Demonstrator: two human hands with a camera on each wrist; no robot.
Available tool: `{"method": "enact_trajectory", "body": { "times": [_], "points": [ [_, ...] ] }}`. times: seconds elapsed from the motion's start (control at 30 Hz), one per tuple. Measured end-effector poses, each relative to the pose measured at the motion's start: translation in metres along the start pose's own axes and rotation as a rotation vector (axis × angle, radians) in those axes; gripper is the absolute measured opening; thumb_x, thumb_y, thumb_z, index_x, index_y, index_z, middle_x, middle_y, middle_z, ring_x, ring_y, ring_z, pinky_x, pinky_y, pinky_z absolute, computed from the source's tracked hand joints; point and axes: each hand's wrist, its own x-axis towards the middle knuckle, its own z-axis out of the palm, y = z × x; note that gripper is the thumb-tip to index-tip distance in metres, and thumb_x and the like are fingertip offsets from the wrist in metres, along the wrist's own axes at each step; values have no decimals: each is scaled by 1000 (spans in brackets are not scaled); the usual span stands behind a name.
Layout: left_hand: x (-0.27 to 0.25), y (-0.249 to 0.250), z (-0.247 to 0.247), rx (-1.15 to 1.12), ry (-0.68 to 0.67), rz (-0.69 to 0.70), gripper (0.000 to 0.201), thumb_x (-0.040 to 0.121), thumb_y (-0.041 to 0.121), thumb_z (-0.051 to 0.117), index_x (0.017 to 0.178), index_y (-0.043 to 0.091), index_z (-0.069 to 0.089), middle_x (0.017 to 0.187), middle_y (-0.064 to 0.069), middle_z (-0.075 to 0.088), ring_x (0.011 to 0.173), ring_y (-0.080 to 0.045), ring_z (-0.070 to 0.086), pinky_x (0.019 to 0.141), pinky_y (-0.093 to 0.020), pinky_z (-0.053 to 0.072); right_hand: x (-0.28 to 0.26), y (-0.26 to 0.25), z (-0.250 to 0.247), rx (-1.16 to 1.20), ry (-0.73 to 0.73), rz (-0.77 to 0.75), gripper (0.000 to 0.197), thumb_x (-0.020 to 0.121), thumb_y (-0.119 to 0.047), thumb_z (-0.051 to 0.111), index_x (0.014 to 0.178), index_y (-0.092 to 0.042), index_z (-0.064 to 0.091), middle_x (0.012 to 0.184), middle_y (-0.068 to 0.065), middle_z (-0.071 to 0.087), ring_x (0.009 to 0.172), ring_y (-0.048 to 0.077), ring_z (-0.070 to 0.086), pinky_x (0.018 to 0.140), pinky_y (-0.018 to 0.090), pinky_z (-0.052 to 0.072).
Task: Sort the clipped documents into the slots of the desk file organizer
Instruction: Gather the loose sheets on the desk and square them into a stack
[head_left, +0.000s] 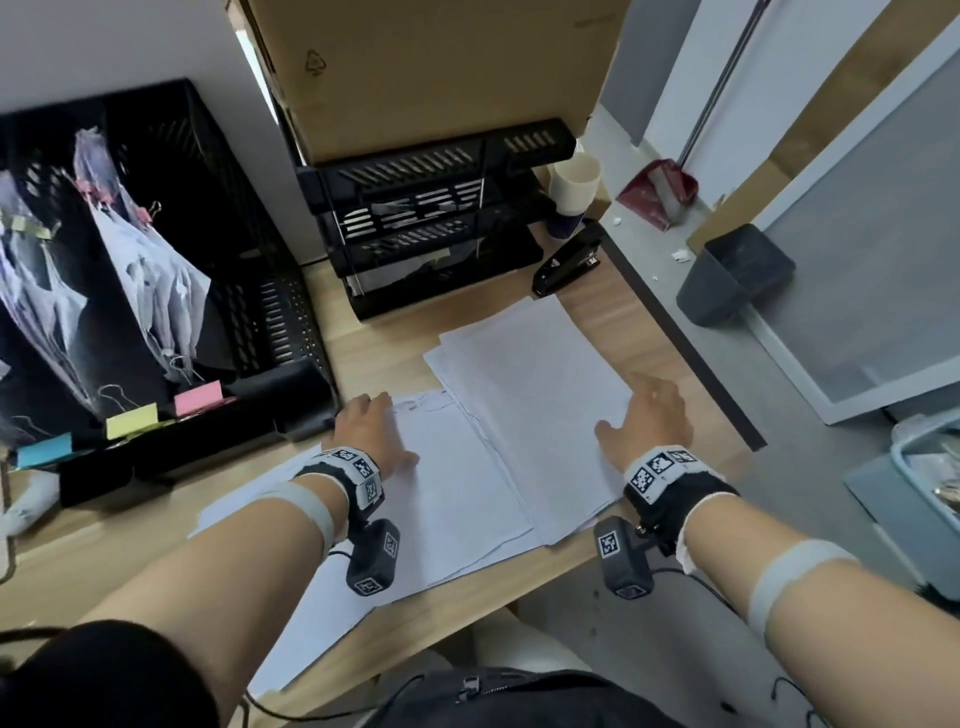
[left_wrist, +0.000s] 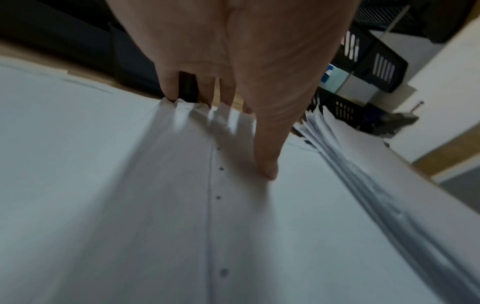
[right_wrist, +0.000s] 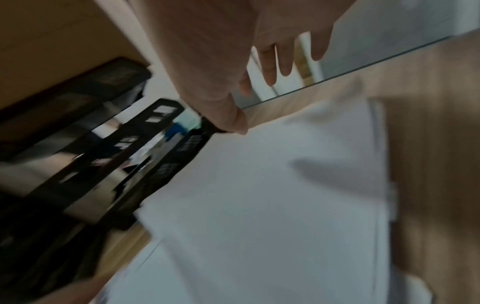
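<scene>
A black desk file organizer (head_left: 249, 260) stands at the left, with clipped documents (head_left: 156, 270) in its slots and pink (head_left: 197, 397), yellow (head_left: 132, 420) and blue (head_left: 44, 449) labels along its front. Two white paper stacks lie on the desk. My left hand (head_left: 369, 431) rests on the left stack (head_left: 457, 493). Its thumb (left_wrist: 267, 164) presses the sheet, and its fingertips sit at the buckled far edge. My right hand (head_left: 652, 421) hovers with spread fingers (right_wrist: 270, 67) over the right stack (head_left: 535, 395), holding nothing. No clip shows on either stack.
A black stacked letter tray (head_left: 431, 218) stands behind the papers, with a black stapler (head_left: 569, 260) and a paper cup (head_left: 571, 192) to its right. A cardboard box (head_left: 441, 67) rises behind. The desk edge (head_left: 675, 332) runs close to my right hand. A grey bin (head_left: 735, 273) sits on the floor.
</scene>
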Motion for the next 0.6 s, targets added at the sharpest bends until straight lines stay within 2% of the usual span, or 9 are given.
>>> {"method": "enact_trajectory", "body": {
  "times": [0.03, 0.1, 0.13, 0.2, 0.27, 0.33, 0.4, 0.5, 0.6],
  "points": [
    [0, -2, 1, 31, 6, 8, 100, 69, 49, 82, 149, 24, 29, 155, -5, 27, 144, -30, 26, 114, -52, 33, -5, -10, 6, 64, -43, -98, 58, 80, -27, 69, 133, -23, 47, 137, 7, 40, 127, 27, 45, 105, 37, 40],
    [-1, -2, 1, 127, 30, 19, 102, 67, 53, 82, 149, 26, 27, 151, -4, 29, 142, -29, 28, 111, -54, 35, -17, -31, 23, 178, -262, -257, 55, 84, -24, 67, 135, -23, 48, 140, 4, 39, 130, 20, 44, 107, 24, 33],
    [0, -1, 0, 177, 35, 22, 103, 66, 56, 82, 148, 25, 28, 148, -4, 32, 139, -29, 30, 110, -53, 36, -22, -41, 33, 162, -380, -311, 60, 84, -27, 67, 140, -24, 43, 145, 3, 36, 135, 19, 39, 110, 23, 28],
    [5, 1, 0, 203, -2, 11, 103, 63, 58, 83, 144, 22, 30, 141, -6, 42, 134, -30, 38, 107, -51, 39, -30, -53, 56, 27, -532, -364, 76, 83, -40, 64, 148, -29, 28, 157, 3, 22, 146, 21, 21, 118, 34, 22],
    [11, 0, 1, 162, -73, 3, 90, 66, 55, 83, 133, 17, 38, 130, -8, 55, 122, -32, 52, 99, -47, 47, -35, -57, 73, -81, -604, -327, 85, 82, -46, 61, 152, -34, 13, 163, 3, 3, 150, 23, 0, 120, 44, 17],
    [15, -5, 0, 146, -125, 43, 69, 73, 50, 80, 123, 13, 49, 125, -10, 62, 114, -32, 60, 94, -42, 52, -41, -58, 80, -122, -622, -273, 85, 85, -46, 58, 151, -39, 5, 163, -1, -9, 150, 20, -12, 120, 52, 13],
    [14, -12, -2, 137, -135, 85, 57, 81, 44, 76, 124, 11, 57, 130, -11, 62, 119, -32, 58, 97, -37, 50, -49, -59, 80, -161, -598, -246, 83, 86, -46, 55, 150, -43, 3, 162, -6, -14, 149, 18, -17, 118, 57, 10],
    [9, -26, -3, 59, -151, 115, 62, 87, 39, 71, 138, 10, 52, 141, -11, 55, 130, -30, 52, 103, -34, 44, -52, -60, 82, -186, -573, -227, 79, 87, -48, 52, 149, -45, 3, 161, -9, -16, 149, 18, -18, 117, 59, 9],
    [-1, -41, -9, 3, -151, 136, 63, 88, 39, 70, 141, 12, 49, 142, -10, 55, 129, -30, 53, 100, -31, 43, -50, -61, 84, -189, -556, -189, 78, 89, -49, 50, 151, -42, 3, 161, -10, -17, 149, 18, -18, 116, 61, 10]
  ]
}}
